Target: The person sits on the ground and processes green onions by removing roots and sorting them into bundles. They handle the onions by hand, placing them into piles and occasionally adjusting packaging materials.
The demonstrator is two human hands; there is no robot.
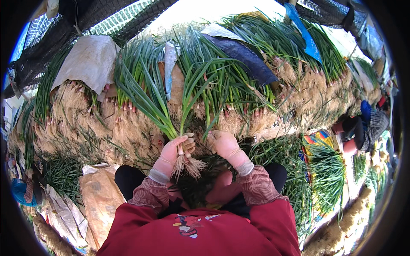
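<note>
My left hand [174,153], in a thin pale glove, is closed around a few green onion stalks [166,123]. Their white bulbs and pale roots [189,166] hang below the fingers, and the long leaves fan up and to the left. Just right of it, my right hand [222,144], gloved too, has its fingertips pinched at the lower end of a green leaf or stalk [208,126]; whether it is a whole plant I cannot tell. The two hands are apart, over my lap. Beyond them lies a long heap of green onions [221,86], roots towards me.
Grey sacking [88,64] and dark blue sheeting [246,59] cover parts of the heap. Loose green leaves [278,169] litter the ground. An orange-brown woven sack [101,192] lies at left, onions [325,176] on colourful sheeting at right. People sit at far right [378,128] and far left [24,192].
</note>
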